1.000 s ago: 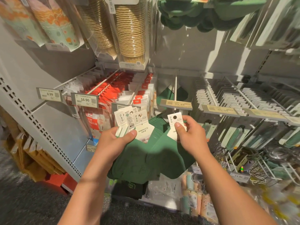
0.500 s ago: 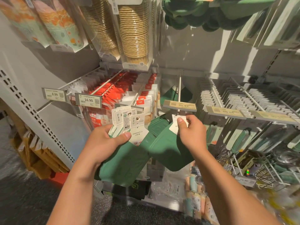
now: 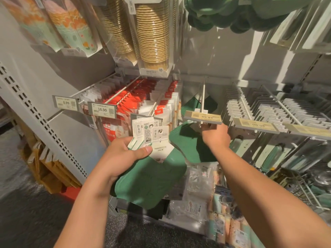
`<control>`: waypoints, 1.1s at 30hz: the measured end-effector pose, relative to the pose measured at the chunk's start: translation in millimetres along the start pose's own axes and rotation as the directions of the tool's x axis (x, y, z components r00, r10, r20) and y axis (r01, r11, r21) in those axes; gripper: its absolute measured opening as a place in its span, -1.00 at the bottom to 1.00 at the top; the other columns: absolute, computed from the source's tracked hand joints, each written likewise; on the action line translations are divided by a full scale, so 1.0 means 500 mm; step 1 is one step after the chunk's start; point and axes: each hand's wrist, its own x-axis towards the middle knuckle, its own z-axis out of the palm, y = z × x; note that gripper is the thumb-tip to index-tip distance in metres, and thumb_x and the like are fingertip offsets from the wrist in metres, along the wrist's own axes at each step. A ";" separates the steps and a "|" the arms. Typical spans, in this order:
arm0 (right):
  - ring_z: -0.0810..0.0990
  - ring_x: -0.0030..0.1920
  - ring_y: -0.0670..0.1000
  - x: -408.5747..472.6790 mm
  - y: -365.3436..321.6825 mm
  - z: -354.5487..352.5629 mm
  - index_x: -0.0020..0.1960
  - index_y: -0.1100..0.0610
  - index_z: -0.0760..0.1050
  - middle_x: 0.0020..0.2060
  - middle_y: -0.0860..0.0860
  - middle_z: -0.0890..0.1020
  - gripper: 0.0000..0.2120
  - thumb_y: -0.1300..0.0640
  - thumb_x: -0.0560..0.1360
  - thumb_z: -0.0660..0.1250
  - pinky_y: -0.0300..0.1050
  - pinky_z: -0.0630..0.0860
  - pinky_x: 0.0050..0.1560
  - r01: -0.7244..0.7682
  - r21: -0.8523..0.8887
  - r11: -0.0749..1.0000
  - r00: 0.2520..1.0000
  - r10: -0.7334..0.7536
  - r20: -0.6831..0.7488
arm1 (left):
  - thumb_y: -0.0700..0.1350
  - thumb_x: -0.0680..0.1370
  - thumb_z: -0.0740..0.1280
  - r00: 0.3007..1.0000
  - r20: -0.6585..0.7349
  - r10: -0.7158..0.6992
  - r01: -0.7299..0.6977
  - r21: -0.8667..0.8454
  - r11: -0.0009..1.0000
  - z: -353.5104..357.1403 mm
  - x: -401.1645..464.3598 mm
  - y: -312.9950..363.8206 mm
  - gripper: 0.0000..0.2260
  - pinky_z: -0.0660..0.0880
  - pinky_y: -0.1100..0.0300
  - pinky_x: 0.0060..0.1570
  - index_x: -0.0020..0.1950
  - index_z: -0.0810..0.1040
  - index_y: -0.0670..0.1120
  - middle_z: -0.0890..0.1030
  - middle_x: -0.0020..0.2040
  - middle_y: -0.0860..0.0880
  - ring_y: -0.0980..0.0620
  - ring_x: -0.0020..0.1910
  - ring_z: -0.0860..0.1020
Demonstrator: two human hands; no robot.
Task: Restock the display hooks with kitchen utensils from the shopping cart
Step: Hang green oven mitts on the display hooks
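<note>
Left hand clamped on a fanned bunch of flat green silicone mats with white card header tags, thumb pressed across the cards, low at centre. Right hand raised at one o'clock from the left, fingers pinched on the card of a single flat green mat, held at the tip of the white metal display hook, just beneath its beige price tag. More green mats hanging far back on that hook. At ten o'clock, red-and-white packets on neighbouring hooks; at twelve, stacked brown paper cups.
</note>
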 end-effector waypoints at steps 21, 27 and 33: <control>0.62 0.11 -0.03 -0.203 0.037 0.016 0.17 0.00 0.67 0.05 -0.21 0.64 -0.70 -0.11 0.52 0.39 -0.07 0.54 0.17 0.476 0.326 0.817 0.868 -0.497 -0.021 | -0.20 0.56 0.48 0.998 0.063 -0.011 0.014 -0.045 0.999 0.110 0.004 -0.015 -0.83 0.62 0.04 0.12 0.13 0.75 -0.08 0.77 0.03 0.02 -0.02 0.07 0.72; 0.62 -0.04 -0.27 -0.196 0.033 -0.004 0.00 -0.16 0.59 -0.06 -0.25 0.67 -0.82 0.12 0.56 0.47 -0.44 0.47 -0.03 0.401 0.445 0.801 0.899 -0.436 -0.025 | -0.17 0.59 0.46 0.998 0.064 0.013 -0.013 -0.008 1.000 0.120 0.009 -0.013 -0.88 0.62 0.09 0.05 0.09 0.75 -0.02 0.77 0.00 0.06 0.05 0.01 0.72; 0.70 -0.13 -0.18 -0.171 0.065 -0.019 0.00 -0.02 0.64 -0.14 -0.16 0.75 -0.89 0.16 0.62 0.37 -0.32 0.56 -0.15 0.180 0.604 0.776 0.966 -0.256 0.041 | -0.13 0.56 0.50 0.999 -0.031 0.008 -0.008 0.016 1.000 0.097 0.026 -0.025 -0.84 0.56 0.25 -0.02 0.14 0.73 -0.03 0.76 0.00 0.12 0.15 0.01 0.71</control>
